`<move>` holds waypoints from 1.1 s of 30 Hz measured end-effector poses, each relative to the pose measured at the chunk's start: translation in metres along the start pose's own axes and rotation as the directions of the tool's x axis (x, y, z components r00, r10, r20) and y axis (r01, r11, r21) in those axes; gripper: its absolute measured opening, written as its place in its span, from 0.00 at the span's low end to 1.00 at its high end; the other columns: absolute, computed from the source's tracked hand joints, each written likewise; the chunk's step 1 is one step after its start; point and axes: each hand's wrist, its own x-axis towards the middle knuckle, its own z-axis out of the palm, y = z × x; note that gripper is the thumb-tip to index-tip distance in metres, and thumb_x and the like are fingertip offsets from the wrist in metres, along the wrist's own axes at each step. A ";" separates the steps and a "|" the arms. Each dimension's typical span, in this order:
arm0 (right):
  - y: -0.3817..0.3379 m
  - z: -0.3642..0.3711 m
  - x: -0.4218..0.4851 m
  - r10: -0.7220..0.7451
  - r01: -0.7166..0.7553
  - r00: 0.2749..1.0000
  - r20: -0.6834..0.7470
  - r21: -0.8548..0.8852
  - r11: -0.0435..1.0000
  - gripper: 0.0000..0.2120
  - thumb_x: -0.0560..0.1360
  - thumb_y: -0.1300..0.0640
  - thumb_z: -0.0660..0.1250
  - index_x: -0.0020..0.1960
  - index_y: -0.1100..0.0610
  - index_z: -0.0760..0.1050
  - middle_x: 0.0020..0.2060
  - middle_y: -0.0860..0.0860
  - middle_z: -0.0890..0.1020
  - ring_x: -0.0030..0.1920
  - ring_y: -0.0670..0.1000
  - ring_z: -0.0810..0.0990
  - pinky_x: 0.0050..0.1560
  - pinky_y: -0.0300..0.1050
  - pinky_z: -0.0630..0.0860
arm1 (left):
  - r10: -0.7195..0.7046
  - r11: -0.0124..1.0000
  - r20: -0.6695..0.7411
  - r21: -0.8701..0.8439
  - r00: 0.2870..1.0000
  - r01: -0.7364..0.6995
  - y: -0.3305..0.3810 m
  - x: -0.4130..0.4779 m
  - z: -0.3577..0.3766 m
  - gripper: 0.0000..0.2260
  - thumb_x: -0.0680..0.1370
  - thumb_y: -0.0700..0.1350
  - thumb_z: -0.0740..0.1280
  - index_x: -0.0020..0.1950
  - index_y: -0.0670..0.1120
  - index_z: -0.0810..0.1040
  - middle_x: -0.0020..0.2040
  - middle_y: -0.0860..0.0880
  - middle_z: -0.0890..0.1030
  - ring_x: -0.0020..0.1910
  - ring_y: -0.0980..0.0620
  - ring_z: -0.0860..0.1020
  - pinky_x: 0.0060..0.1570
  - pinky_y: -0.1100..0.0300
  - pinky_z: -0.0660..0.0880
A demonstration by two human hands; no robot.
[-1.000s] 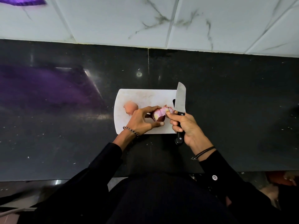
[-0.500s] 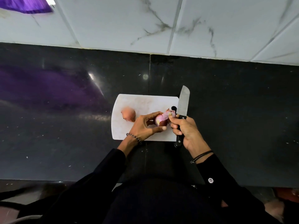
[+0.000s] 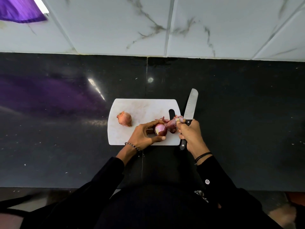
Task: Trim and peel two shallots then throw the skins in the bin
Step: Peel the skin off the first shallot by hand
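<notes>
My left hand (image 3: 143,135) grips a partly peeled purple shallot (image 3: 160,129) over the right part of the white cutting board (image 3: 145,107). My right hand (image 3: 189,134) holds a black-handled knife (image 3: 189,107) with the blade pointing away, and its thumb pinches a strip of purple skin (image 3: 172,123) pulled off the shallot to the right. Another piece of skin (image 3: 163,119) lies just behind. A second shallot (image 3: 125,119), still in its orange-brown skin, rests on the left part of the board.
The board lies on a glossy black counter (image 3: 239,113) backed by white marble tiles (image 3: 165,25). A purple cloth (image 3: 19,12) hangs at the top left. The counter's front edge runs just before my body.
My right hand has drawn the skin away to the right, opening a gap between the two hands, and more of the shallot's pale flesh shows. The view has shifted a little.
</notes>
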 end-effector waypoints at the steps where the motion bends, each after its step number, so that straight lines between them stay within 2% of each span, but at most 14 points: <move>1: 0.003 -0.002 0.002 0.006 -0.006 1.000 -0.010 -0.011 1.000 0.12 0.77 0.55 0.70 0.58 0.60 0.77 0.38 0.51 0.78 0.30 0.46 0.73 0.21 0.35 0.66 | -0.009 1.000 -0.010 -0.026 1.000 0.009 -0.001 -0.002 0.001 0.25 0.68 0.48 0.80 0.64 0.53 0.78 0.59 0.54 0.82 0.58 0.60 0.79 0.59 0.64 0.75; 4: 0.008 -0.006 0.006 0.011 -0.013 1.000 -0.028 -0.052 0.999 0.12 0.77 0.51 0.71 0.56 0.57 0.76 0.38 0.52 0.79 0.29 0.46 0.73 0.24 0.38 0.67 | -0.035 0.994 -0.062 -0.109 0.997 0.028 -0.002 -0.006 0.003 0.25 0.67 0.44 0.80 0.63 0.50 0.79 0.58 0.52 0.82 0.55 0.57 0.81 0.58 0.62 0.77; 8: 0.010 -0.015 0.008 -0.012 0.011 1.000 -0.025 -0.063 0.998 0.14 0.76 0.48 0.72 0.54 0.57 0.77 0.36 0.52 0.78 0.29 0.47 0.73 0.25 0.40 0.67 | -0.030 0.993 -0.125 -0.115 0.992 0.015 -0.004 -0.006 0.005 0.25 0.67 0.43 0.80 0.62 0.47 0.78 0.57 0.50 0.82 0.55 0.55 0.81 0.56 0.60 0.78; 13: 0.006 -0.023 0.005 -0.026 0.037 0.990 0.140 -0.079 0.996 0.11 0.75 0.53 0.73 0.51 0.57 0.76 0.34 0.51 0.75 0.29 0.47 0.69 0.23 0.39 0.64 | -0.048 0.990 -0.226 -0.138 0.973 0.017 -0.003 -0.004 0.011 0.23 0.67 0.46 0.80 0.60 0.47 0.79 0.53 0.51 0.83 0.53 0.54 0.82 0.52 0.62 0.79; 16: 0.003 -0.022 0.004 -0.051 0.092 0.979 0.199 -0.202 0.975 0.18 0.67 0.46 0.76 0.49 0.55 0.75 0.37 0.51 0.77 0.32 0.49 0.73 0.27 0.43 0.68 | -0.041 0.993 -0.273 -0.120 0.961 0.008 0.001 -0.002 0.012 0.23 0.68 0.47 0.80 0.60 0.47 0.79 0.53 0.51 0.83 0.51 0.57 0.81 0.49 0.65 0.78; 18: 0.001 -0.023 0.000 -0.062 0.119 0.984 0.166 -0.361 0.925 0.22 0.65 0.40 0.76 0.50 0.53 0.75 0.43 0.50 0.80 0.38 0.51 0.79 0.35 0.47 0.75 | -0.040 0.995 -0.293 -0.095 0.955 0.012 0.001 -0.003 0.012 0.22 0.68 0.48 0.79 0.60 0.47 0.79 0.53 0.52 0.82 0.51 0.59 0.80 0.49 0.66 0.78; 20: -0.002 -0.025 -0.005 -0.110 0.165 0.983 0.144 -0.451 0.877 0.20 0.72 0.40 0.73 0.51 0.54 0.73 0.44 0.50 0.79 0.42 0.50 0.80 0.39 0.46 0.78 | -0.040 0.995 -0.335 -0.096 0.942 0.009 0.001 -0.005 0.012 0.23 0.69 0.49 0.78 0.61 0.48 0.78 0.53 0.52 0.82 0.51 0.58 0.81 0.49 0.66 0.78; 23: -0.011 -0.025 -0.019 -0.204 0.262 0.964 0.169 -0.514 0.817 0.15 0.82 0.44 0.62 0.53 0.57 0.71 0.43 0.51 0.78 0.39 0.46 0.77 0.33 0.39 0.72 | -0.044 0.995 -0.407 -0.096 0.912 0.005 0.002 -0.008 0.012 0.22 0.69 0.50 0.78 0.61 0.47 0.78 0.53 0.53 0.82 0.50 0.58 0.80 0.48 0.67 0.78; 25: -0.011 -0.018 -0.033 -0.276 0.343 0.939 0.204 -0.540 0.769 0.16 0.84 0.46 0.55 0.52 0.57 0.72 0.41 0.53 0.79 0.34 0.47 0.77 0.31 0.43 0.74 | -0.034 0.997 -0.455 -0.080 0.890 -0.002 0.002 -0.010 0.013 0.22 0.69 0.50 0.78 0.60 0.47 0.79 0.52 0.53 0.82 0.49 0.59 0.80 0.47 0.68 0.77; 27: -0.007 -0.011 -0.046 -0.352 0.428 0.901 0.255 -0.655 0.623 0.18 0.85 0.46 0.50 0.55 0.57 0.73 0.39 0.53 0.80 0.37 0.52 0.80 0.39 0.52 0.78 | -0.025 0.998 -0.512 -0.066 0.859 -0.010 0.001 -0.012 0.015 0.21 0.70 0.49 0.78 0.60 0.47 0.79 0.52 0.53 0.82 0.49 0.59 0.80 0.46 0.68 0.77; 29: 0.000 -0.004 -0.058 -0.392 0.500 0.857 0.336 -0.727 0.470 0.17 0.85 0.47 0.48 0.57 0.55 0.71 0.36 0.50 0.77 0.39 0.53 0.80 0.41 0.50 0.77 | -0.033 0.998 -0.574 -0.068 0.818 -0.007 0.001 -0.014 0.017 0.22 0.70 0.49 0.77 0.61 0.46 0.78 0.52 0.53 0.81 0.48 0.59 0.80 0.46 0.68 0.77; 33: 0.021 0.002 -0.068 -0.383 0.567 0.811 0.441 -0.753 0.333 0.15 0.85 0.47 0.48 0.56 0.54 0.69 0.36 0.48 0.76 0.37 0.48 0.77 0.40 0.45 0.72 | -0.012 1.000 -0.634 -0.026 0.773 -0.005 0.002 -0.015 0.019 0.21 0.71 0.51 0.76 0.61 0.47 0.77 0.52 0.54 0.79 0.49 0.59 0.79 0.45 0.72 0.76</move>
